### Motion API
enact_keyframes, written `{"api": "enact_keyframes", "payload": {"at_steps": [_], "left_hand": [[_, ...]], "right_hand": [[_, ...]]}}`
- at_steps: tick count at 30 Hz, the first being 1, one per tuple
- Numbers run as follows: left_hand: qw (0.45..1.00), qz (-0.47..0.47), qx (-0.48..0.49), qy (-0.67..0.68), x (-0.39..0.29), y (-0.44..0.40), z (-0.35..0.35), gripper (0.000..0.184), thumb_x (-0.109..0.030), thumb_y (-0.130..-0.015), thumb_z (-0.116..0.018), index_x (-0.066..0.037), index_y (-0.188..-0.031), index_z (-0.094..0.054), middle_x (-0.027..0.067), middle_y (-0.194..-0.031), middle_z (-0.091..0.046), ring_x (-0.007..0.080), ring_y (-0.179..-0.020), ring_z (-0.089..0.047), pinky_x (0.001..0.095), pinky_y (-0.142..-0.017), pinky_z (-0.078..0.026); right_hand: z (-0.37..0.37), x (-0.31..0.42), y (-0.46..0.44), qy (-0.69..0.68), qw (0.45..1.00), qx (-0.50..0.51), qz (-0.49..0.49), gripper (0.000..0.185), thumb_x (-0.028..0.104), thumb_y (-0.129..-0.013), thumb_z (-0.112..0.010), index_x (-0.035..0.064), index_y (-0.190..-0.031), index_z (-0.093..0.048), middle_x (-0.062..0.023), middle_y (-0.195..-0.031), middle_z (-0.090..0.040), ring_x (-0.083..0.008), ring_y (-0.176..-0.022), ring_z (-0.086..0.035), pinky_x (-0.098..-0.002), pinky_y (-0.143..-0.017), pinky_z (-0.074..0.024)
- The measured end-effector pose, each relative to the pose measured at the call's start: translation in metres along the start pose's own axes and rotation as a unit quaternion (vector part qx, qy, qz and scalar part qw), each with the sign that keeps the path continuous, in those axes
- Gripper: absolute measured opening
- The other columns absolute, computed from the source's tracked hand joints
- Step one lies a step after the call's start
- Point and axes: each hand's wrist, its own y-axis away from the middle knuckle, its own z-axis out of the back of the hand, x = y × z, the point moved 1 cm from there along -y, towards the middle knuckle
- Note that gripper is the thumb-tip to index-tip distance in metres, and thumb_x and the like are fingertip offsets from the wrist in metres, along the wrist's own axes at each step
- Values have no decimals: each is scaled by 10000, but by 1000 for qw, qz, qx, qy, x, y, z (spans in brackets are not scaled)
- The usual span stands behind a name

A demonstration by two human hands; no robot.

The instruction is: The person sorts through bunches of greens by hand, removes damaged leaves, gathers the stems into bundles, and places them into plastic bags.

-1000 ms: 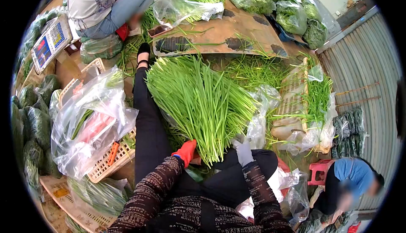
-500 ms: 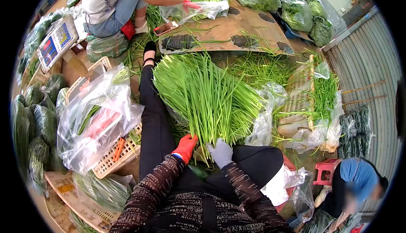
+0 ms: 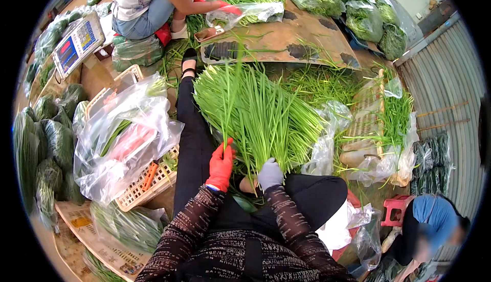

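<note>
My left hand [image 3: 220, 170], in a red glove, is closed around a few long garlic chive stalks [image 3: 228, 105] that point up and away from me. In a grey glove, my right hand [image 3: 270, 173] grips the lower ends of a bunch of garlic chives [image 3: 261, 133]. That bunch lies against a large heap of garlic chives [image 3: 294, 113] between my legs. Part of a clear plastic sheet [image 3: 319, 151] shows along the heap's right side. The fingertips of my right hand are partly hidden by the stalks.
At left, plastic bags [image 3: 128, 138] lie over a cream crate [image 3: 146, 192] with an orange-handled tool [image 3: 149, 176]. A scale [image 3: 76, 44] stands farther back. Ahead, a red-gloved person [image 3: 148, 0] squats beside a worn board [image 3: 261, 41]. Another person [image 3: 434, 220] is at lower right, near a pink stool [image 3: 396, 210].
My left hand has moved up and away from the bunch's base, with a few stalks in it separated from the rest. My right hand has risen slightly, still on the bunch.
</note>
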Motion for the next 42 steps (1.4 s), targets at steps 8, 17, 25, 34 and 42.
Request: {"api": "enact_keyframes", "payload": {"at_steps": [8,17,25,34,42], "left_hand": [[873,389,155,249,-32,0,-1,274,-256,-902,-445,-145,-1134,-540,59,-871,-624,65,-473,-400,214,-462,-367],[868,346,345,88,-76,37,-41,470,-318,-812,-611,0,-1131,-477,86,-909,-642,69,-421,-414,210,-369,-342],[845,361,257,297,-49,-3,-19,285,-176,-877,-465,-54,-1129,-512,78,-844,-650,63,-360,-335,213,-338,-304],[832,307,301,351,-38,-5,-14,351,-206,-868,-512,-66,-1189,-491,37,-811,-640,49,-382,-331,208,-372,-296],[861,279,354,234,-71,7,-8,507,-329,-862,-545,-82,-1281,-401,20,-965,-616,46,-621,-488,194,-560,-408]], "right_hand": [[25,-66,-12,-368,927,-76,13,217,90,-760,-582,12,-952,-517,-161,-693,-607,-256,-571,-604,-353,-518,-475],[72,-17,35,-227,964,113,76,310,199,-710,-616,5,-940,-542,-202,-862,-601,-379,-753,-585,-452,-652,-465],[71,-73,44,-590,692,415,6,165,61,-793,-475,-27,-878,-586,-21,-690,-557,-72,-542,-464,-209,-499,-373],[176,-176,-27,55,962,-225,-146,480,248,-811,-572,-66,-1153,-452,-213,-842,-591,-295,-668,-565,-358,-644,-451],[67,1,57,-429,880,155,135,264,261,-837,-544,8,-883,-485,-170,-637,-578,-282,-558,-599,-379,-495,-451]]}}
